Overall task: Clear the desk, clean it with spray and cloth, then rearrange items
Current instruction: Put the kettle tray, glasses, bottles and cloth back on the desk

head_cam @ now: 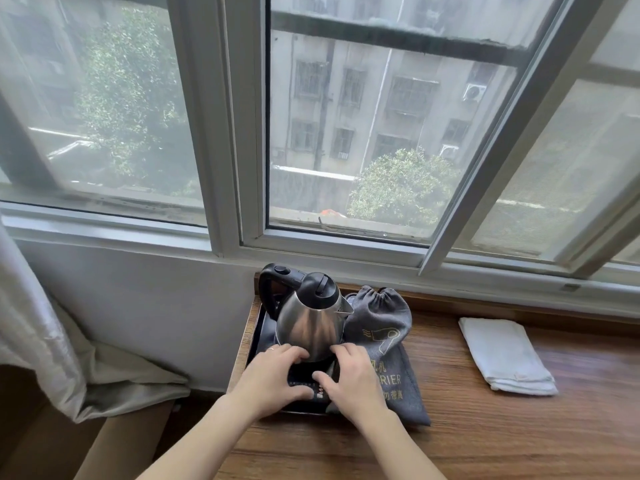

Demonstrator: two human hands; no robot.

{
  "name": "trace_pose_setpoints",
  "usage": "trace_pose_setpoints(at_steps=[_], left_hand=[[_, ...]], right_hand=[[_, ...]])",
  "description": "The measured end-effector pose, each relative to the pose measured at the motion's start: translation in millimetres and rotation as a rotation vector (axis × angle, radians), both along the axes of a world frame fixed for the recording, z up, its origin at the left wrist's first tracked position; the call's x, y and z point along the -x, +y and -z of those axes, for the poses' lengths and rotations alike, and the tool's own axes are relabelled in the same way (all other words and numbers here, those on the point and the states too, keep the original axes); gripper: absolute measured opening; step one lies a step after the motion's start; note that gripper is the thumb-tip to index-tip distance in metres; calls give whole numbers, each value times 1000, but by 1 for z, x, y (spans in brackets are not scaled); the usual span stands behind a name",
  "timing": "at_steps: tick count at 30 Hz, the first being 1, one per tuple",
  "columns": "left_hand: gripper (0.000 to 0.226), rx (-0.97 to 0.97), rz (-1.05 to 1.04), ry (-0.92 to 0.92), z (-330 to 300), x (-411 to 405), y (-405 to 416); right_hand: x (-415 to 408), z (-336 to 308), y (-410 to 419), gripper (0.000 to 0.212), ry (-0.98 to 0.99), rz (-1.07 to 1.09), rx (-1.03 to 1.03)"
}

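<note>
**Kettle tray handled at the far left corner of the counter**

Both hands are laid on the black tray [258, 344] that carries the steel kettle [311, 323], at the left end of the wooden counter [485, 427] under the window. The left hand [277, 375] rests with fingers spread and lightly bent over the tray's near part, fingertips by the kettle's base; nothing is clamped in its grip. The right hand [349, 379] is placed likewise, fingers apart and pressed down on a small dark printed item beside the kettle; whether anything is pinched cannot be told. A grey drawstring bag [384, 344] lies touching the tray's right side. A folded white cloth [505, 355] lies well apart to the right. No spray bottle is seen.

The step is judged to be either clearing or rearranging; which one cannot be settled. If the tray is to be moved, a firm hold on both edges is called for and the tray should be kept level, since the kettle could tip.
</note>
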State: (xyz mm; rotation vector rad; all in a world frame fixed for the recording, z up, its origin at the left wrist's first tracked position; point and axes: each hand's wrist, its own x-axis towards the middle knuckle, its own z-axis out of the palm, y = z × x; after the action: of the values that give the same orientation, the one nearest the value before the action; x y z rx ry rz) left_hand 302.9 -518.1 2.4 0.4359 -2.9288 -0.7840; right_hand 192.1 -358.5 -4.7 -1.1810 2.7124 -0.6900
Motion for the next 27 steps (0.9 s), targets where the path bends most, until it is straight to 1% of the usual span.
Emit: trace_pose_setpoints(at_steps=[2, 4, 6, 11, 14, 21, 27], left_hand=[[68, -82, 35, 54, -6, 9, 14], [65, -123, 73, 92, -10, 18, 24], [62, -133, 116, 114, -13, 26, 33], [49, -150, 183, 172, -22, 47, 62], [52, -146, 217, 186, -29, 59, 85], [65, -121, 247, 175, -40, 89, 138], [70, -105, 228, 163, -44, 124, 217]], right_hand=[[2, -4, 9, 68, 45, 70, 69], [6, -9, 20, 60, 99, 146, 122], [10, -16, 32, 54, 121, 205, 126], [17, -29, 59, 50, 83, 336, 96], [23, -34, 77, 48, 54, 372, 64], [42, -35, 135, 59, -31, 430, 51], [67, -40, 213, 64, -112, 492, 58]])
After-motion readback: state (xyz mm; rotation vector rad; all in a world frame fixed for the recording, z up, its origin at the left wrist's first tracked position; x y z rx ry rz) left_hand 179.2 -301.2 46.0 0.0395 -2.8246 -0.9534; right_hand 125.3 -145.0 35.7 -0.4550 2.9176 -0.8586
